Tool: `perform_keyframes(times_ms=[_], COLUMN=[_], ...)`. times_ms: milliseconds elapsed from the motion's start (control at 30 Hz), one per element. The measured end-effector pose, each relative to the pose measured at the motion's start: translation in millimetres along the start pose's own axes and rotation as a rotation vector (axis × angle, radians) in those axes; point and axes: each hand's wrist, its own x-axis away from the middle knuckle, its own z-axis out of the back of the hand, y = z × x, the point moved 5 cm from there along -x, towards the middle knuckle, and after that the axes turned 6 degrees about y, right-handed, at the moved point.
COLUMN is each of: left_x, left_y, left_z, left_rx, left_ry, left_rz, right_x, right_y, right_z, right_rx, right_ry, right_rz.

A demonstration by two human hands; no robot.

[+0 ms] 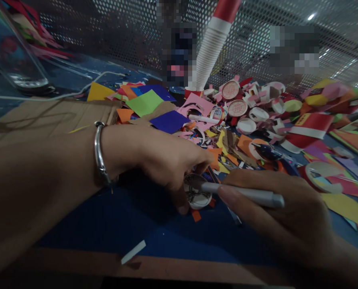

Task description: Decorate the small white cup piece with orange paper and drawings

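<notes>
My left hand (157, 158), with a silver bangle (100, 154) on the wrist, pinches a small round white paper disc (197, 192) against the dark blue table surface (131, 224). My right hand (275, 216) grips a grey pen (245, 194) whose tip rests on the disc, which carries dark drawn lines. Both hands are closed, side by side just in front of the heap of paper scraps.
Coloured paper scraps (167, 120), cut paper-cup bottoms (237, 108) and red cup pieces (311, 124) cover the table behind. A tall stack of white and red paper cups (210, 48) leans against a perforated metal mesh. Brown cardboard (46, 116) and a white cable lie left.
</notes>
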Motion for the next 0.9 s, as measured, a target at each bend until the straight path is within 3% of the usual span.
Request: perform_keyframes(times_ms=[900], left_x=[0.4], left_y=[0.9], left_z=[0.4], left_rx=[0.013], left_ry=[0.017], left_rz=[-0.008], right_x=[-3.8], right_y=[2.1], right_z=[3.5], right_rx=[-0.086], right_ry=[-0.049], right_rz=[-0.006])
